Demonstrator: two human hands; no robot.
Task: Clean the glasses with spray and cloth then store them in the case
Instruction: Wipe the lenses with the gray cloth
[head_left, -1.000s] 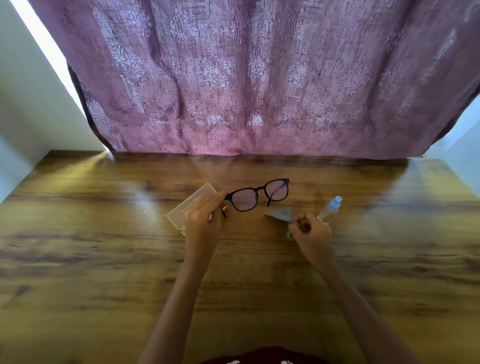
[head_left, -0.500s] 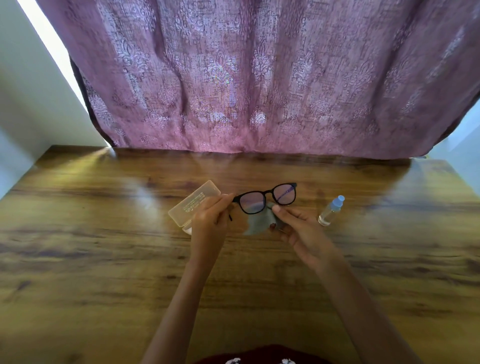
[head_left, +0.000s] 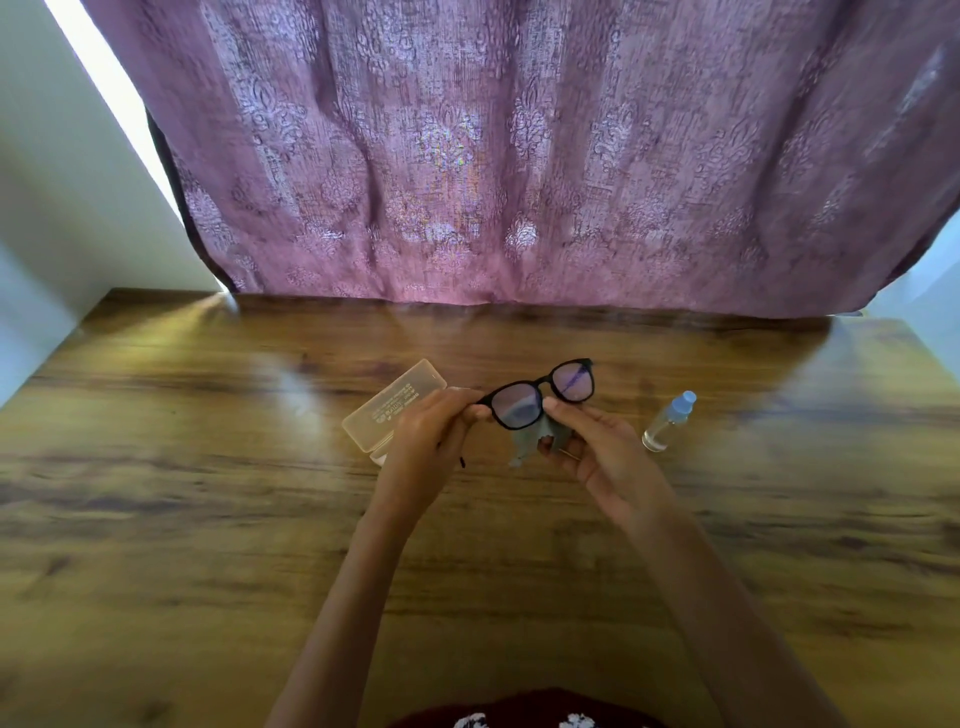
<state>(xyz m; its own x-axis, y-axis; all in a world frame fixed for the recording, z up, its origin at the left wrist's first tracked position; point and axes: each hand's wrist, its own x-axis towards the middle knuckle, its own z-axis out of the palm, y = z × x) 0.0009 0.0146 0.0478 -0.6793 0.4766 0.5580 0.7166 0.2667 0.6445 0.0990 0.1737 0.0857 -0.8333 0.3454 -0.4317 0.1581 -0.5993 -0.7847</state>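
Holding glasses (head_left: 540, 395) over table (head_left: 208, 519) | my left hand (head_left: 431, 441) pinches frame end, fingers curled | my right hand (head_left: 597, 452) pinches grey cloth (head_left: 527, 441) under near lens, fingers half-curled | case (head_left: 395, 405) behind left hand, partly blocked | spray bottle (head_left: 667, 422) right, apart | curtain (head_left: 519, 156) at back

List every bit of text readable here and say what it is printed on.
On the glasses case: a few printed lines on its clear plastic, too small and blurred to read.
On the spray bottle: no label visible.
On the glasses and the cloth: no text visible.
Nothing can be quoted.
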